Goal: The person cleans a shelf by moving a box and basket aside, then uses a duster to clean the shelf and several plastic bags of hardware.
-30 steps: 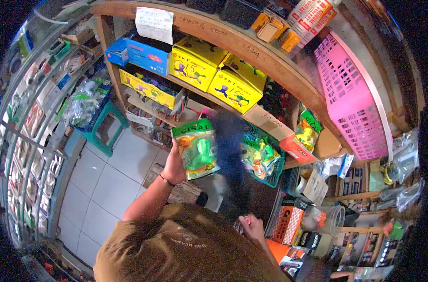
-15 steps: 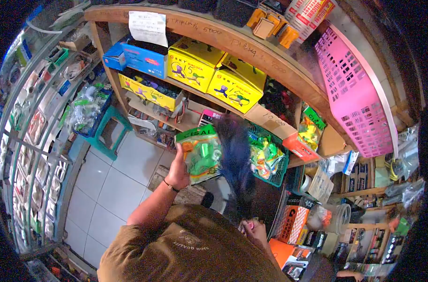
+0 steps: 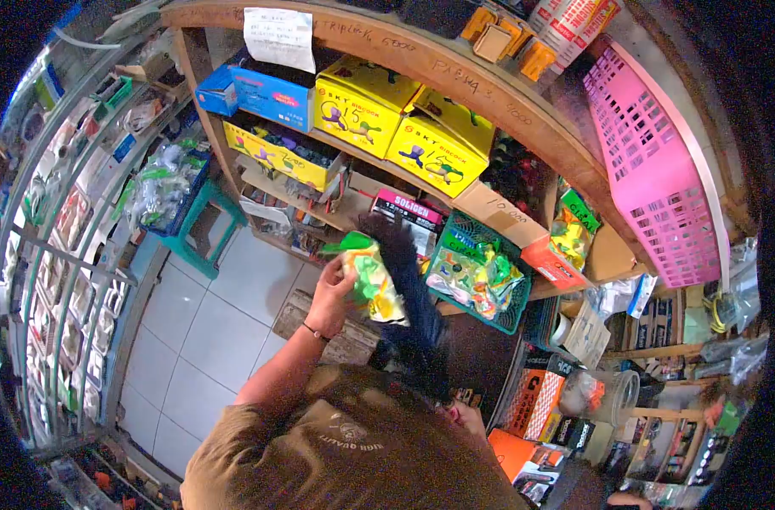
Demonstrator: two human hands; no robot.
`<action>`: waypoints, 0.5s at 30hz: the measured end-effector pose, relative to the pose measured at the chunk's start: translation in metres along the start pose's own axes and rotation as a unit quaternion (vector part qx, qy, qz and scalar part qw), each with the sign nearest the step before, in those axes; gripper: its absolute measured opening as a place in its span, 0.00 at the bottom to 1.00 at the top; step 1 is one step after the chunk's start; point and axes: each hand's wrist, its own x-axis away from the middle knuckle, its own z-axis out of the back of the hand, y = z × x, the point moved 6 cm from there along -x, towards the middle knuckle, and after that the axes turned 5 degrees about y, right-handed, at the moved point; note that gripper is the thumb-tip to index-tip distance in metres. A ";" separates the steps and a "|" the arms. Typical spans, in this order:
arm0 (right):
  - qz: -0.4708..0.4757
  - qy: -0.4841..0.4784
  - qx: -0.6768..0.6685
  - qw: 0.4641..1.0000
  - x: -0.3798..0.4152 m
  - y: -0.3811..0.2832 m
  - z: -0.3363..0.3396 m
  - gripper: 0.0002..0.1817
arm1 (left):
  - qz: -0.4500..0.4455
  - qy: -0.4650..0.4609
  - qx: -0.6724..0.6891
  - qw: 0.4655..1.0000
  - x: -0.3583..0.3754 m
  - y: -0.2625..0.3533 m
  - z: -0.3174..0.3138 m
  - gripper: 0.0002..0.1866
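Observation:
My left hand (image 3: 332, 297), wearing a thin bracelet, is closed around a plastic packet (image 3: 374, 285) with a green header and green, white and yellow colouring. The packet is tilted and smeared by motion. Right beside it hangs a dark feather duster (image 3: 413, 314), its plumes reaching up toward the shelf. My right hand (image 3: 469, 420), low by my shirt, is closed on the duster's pinkish handle; the fingers are partly hidden. Past the duster, a teal basket (image 3: 516, 314) holds several similar packets (image 3: 481, 276).
Yellow boxes (image 3: 438, 157) and a blue box (image 3: 272, 98) fill the wooden shelf (image 3: 396, 42). A pink basket (image 3: 655, 170) stands at right. A teal stool (image 3: 196, 251) carries a crate of plastic bags. Another person's hand (image 3: 630, 500) shows at the bottom right.
The packet has turned from its face toward me to a slanted, narrower view. The duster has shifted left, uncovering more of the teal basket and a pink box. The view has shifted slightly.

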 end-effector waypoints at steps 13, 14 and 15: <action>-0.021 0.033 -0.014 0.999 -0.011 -0.024 0.016 0.15 | 0.079 -0.107 0.369 0.920 0.015 0.036 -0.038 0.39; -0.021 0.035 -0.015 0.999 -0.011 -0.034 0.017 0.15 | 0.079 -0.174 0.353 0.916 0.010 0.031 -0.034 0.40; 0.002 0.019 -0.028 0.999 -0.012 -0.044 0.015 0.14 | 0.079 -0.239 0.336 0.908 0.012 0.031 -0.036 0.40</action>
